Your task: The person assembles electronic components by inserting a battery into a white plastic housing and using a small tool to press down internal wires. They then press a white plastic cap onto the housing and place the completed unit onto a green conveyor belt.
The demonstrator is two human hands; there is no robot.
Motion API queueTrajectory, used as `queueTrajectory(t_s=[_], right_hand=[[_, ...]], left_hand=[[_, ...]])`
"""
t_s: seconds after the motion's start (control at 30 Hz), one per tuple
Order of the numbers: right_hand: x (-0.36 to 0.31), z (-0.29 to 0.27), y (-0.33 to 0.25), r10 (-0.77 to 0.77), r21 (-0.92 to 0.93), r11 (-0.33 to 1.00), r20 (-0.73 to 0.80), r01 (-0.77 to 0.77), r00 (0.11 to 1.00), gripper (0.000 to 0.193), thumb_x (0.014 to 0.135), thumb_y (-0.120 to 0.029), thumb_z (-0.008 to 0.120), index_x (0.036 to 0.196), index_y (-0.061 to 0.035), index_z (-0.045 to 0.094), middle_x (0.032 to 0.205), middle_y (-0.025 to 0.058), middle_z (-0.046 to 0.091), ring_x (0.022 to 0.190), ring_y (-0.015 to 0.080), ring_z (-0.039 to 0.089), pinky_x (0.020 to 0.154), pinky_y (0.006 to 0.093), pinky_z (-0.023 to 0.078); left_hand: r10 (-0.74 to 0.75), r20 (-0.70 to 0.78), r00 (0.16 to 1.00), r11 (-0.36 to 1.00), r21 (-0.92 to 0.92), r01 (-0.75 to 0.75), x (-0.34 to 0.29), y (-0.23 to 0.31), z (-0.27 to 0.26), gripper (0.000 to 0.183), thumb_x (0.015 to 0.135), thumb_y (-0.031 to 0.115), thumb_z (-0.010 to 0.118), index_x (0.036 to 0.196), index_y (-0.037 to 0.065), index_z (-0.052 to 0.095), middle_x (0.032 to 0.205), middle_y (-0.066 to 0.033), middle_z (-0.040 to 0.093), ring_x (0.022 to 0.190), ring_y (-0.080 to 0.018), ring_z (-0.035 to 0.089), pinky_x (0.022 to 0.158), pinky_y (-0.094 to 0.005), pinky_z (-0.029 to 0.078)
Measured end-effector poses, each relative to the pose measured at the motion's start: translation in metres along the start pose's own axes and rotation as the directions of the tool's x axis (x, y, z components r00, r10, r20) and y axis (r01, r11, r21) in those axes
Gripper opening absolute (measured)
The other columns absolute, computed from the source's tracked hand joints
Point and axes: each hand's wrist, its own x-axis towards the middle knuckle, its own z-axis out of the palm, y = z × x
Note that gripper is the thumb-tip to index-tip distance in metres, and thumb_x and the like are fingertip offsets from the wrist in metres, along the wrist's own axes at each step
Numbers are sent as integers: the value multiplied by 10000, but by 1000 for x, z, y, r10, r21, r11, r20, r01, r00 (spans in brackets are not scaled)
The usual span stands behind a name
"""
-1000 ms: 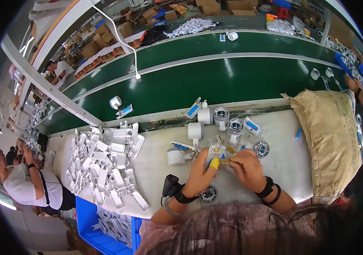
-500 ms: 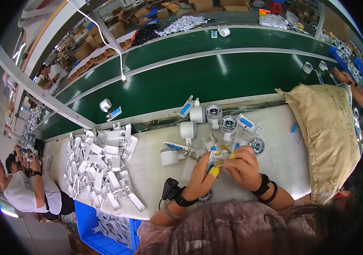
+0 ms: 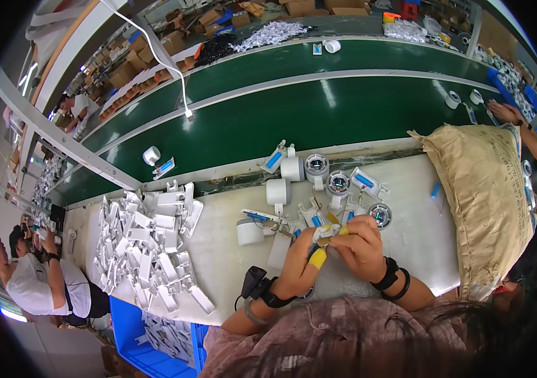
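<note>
My left hand (image 3: 299, 263) and my right hand (image 3: 363, 247) are closed close together above the bench, fingertips almost meeting. A yellow piece (image 3: 317, 258) shows at my left thumb, and more yellow (image 3: 343, 230) at my right fingertips. A small brownish piece (image 3: 324, 241) lies between the hands; what exactly they grip is too small to make out. Just beyond are white round lamp-like heads (image 3: 278, 192), some with a round circuit face (image 3: 338, 183), and white brackets carrying blue cylindrical cells (image 3: 364, 181). Beneath my left wrist another round part is partly hidden.
A heap of white plastic brackets (image 3: 149, 242) covers the bench's left side, above a blue bin (image 3: 131, 340). At right stands a tan sack (image 3: 479, 201). The green conveyor (image 3: 237, 123) runs behind, carrying a few lamp parts. A white cable (image 3: 174, 69) hangs overhead. Co-workers sit left and right.
My left hand has shifted slightly, showing more of the yellow piece. Parts on the near conveyor have moved a little left. The hanging cable's end has swung right. A co-worker's hand at right moved left.
</note>
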Motion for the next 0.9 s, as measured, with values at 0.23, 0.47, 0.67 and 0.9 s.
queueTrajectory(t_s=[0.23,0.47,0.67,0.9], right_hand=[[3,0,-2,-10,-8,1000,-3,10,1000,288,643,3,780,894,-94,676,891,58,578,841,271,534,749,370,441],[0,1,-2,-7,-27,1000,9,7,1000,297,640,4,785,897,-90,668,892,61,579,835,279,532,736,372,435],[-3,4,-3,-17,-27,999,5,17,1000,296,644,11,776,899,-86,659,889,67,576,835,290,534,743,383,441],[-3,6,-5,-35,-18,999,9,35,999,287,648,10,768,899,-75,657,877,71,576,837,298,546,769,400,454]], left_hand=[[37,8,999,999,28,-37,0,1,1,388,893,100,549,1256,-16,477,1068,-175,568,957,-315,577,850,-355,447],[18,-30,999,994,105,-15,-1,-2,4,350,915,92,535,1249,-5,495,1090,-175,572,985,-332,584,856,-362,455],[13,-55,998,994,110,-7,-1,-4,4,308,912,99,554,1199,-10,530,1048,-168,590,935,-327,598,819,-359,469],[-10,-73,997,996,85,16,-1,-5,1,252,902,79,558,1143,3,564,990,-168,605,866,-330,607,761,-356,485]])
